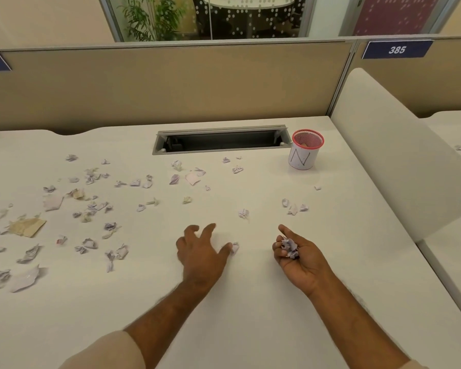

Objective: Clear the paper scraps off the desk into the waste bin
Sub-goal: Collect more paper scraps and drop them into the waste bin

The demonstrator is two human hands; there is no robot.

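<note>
Several crumpled paper scraps (91, 209) lie scattered over the white desk (250, 302), most of them on its left half. The waste bin (304, 150), a small red mesh cup wrapped in white paper marked "N", stands at the back right. My right hand (298, 258) is palm up above the desk, fingers curled round a bundle of crumpled scraps (289, 246). My left hand (201, 251) is spread palm down on the desk, its thumb touching a small scrap (235, 247). Another scrap (243, 213) lies just beyond both hands.
An open cable tray slot (221, 141) runs along the back of the desk, left of the bin. A beige partition (171, 83) closes the far edge. A white divider panel (399, 155) stands along the right side, with a neighbouring desk beyond.
</note>
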